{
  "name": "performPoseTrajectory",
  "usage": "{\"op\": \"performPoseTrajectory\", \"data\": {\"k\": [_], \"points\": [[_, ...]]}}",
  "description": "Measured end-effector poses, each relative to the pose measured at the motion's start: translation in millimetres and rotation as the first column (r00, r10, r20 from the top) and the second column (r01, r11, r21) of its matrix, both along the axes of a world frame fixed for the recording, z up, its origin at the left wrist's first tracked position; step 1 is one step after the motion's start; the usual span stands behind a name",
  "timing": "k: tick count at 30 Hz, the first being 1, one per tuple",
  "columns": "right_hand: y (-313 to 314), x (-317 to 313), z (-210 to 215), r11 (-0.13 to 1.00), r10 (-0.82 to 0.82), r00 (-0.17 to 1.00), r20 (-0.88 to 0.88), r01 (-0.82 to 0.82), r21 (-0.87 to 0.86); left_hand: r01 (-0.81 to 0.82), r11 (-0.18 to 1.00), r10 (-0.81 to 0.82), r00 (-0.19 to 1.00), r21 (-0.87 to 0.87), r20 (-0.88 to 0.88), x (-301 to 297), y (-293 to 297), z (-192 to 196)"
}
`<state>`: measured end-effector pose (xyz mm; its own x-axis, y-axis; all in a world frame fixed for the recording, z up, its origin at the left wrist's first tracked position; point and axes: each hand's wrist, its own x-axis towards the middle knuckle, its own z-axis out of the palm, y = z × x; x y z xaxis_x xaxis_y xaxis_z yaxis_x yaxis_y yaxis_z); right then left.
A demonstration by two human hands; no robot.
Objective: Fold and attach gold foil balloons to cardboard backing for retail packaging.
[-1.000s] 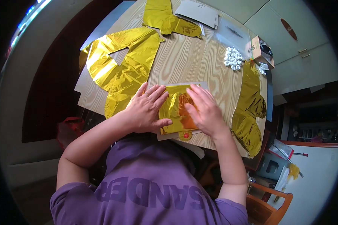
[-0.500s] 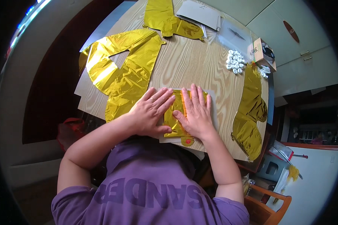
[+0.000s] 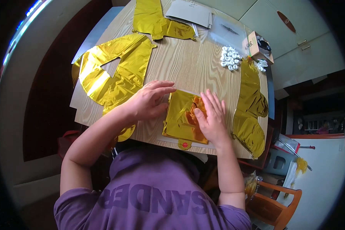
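A gold foil balloon (image 3: 182,115), folded into a flat square, lies on a pale card (image 3: 157,135) by the table's near edge. Its tab with a red dot (image 3: 184,145) sticks out toward me. My right hand (image 3: 214,117) rests along the square's right edge, fingers stretched out. At the left edge, my left hand (image 3: 151,100) is raised a little, its fingers bent loosely and apart, holding nothing. Flat on the table to the left spreads a large gold foil balloon (image 3: 130,76) with a triangular hole.
Another gold foil balloon (image 3: 147,17) lies at the far side beside grey cards (image 3: 189,13). On the right are a long gold foil balloon (image 3: 249,111), several small white rolls (image 3: 230,58), a clear plastic sheet (image 3: 226,32) and a cardboard box (image 3: 258,48). A wooden chair (image 3: 276,205) stands lower right.
Both hands were flat on the folded balloon. My left hand has lifted off to its left edge, and my right hand has slid outward to the right edge. The view has shifted slightly.
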<state>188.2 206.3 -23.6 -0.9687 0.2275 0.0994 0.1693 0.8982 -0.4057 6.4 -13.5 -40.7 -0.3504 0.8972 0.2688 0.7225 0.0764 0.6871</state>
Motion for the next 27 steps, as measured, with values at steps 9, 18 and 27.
{"op": "performPoseTrajectory", "data": {"k": [9,18,27], "points": [[4.2,10.6,-13.5,0.981,0.088,0.992,0.092,-0.102,0.164,0.042,0.999,-0.036,0.987,0.033,-0.155,11.3,11.3,-2.1],[14.7,13.5,-15.0,0.986,0.151,0.985,0.081,-0.156,0.064,0.159,0.987,-0.161,0.929,-0.032,-0.332,19.2,3.8,20.1],[11.3,16.3,-21.4,0.974,0.155,0.984,0.083,-0.166,0.152,0.412,0.911,-0.332,0.738,0.002,-0.587,49.2,-0.2,17.7]]}}
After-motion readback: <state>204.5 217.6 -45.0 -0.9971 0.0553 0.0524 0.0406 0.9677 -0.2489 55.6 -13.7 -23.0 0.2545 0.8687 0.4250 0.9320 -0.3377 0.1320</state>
